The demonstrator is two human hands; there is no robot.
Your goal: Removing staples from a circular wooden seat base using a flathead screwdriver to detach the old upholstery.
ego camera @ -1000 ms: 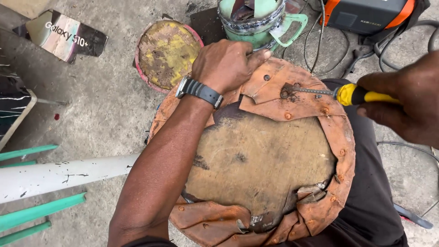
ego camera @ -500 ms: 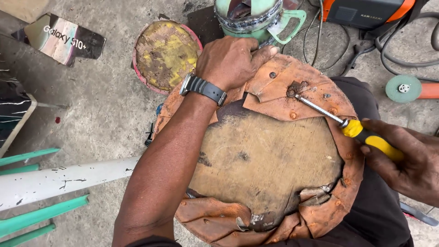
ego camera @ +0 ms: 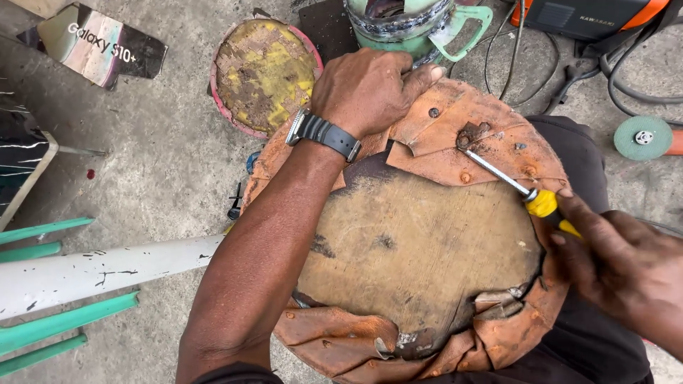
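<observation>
Two hands busy: left hand (ego camera: 370,89) grips round wooden seat (ego camera: 413,249), torn brown cover; right hand (ego camera: 626,274) holds screwdriver (ego camera: 523,190).

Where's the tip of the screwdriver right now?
In the head view, the screwdriver is in the right hand, its tip on a rusty fastener at the upper right of the round seat, just right of the left hand.

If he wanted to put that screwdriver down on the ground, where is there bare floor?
The widest bare concrete lies to the left, between the round yellow disc, the white pipe and the shiny card. A smaller patch sits at the right edge below the green grinding disc. The top right is crowded with cables, a machine and a green jug.
</observation>
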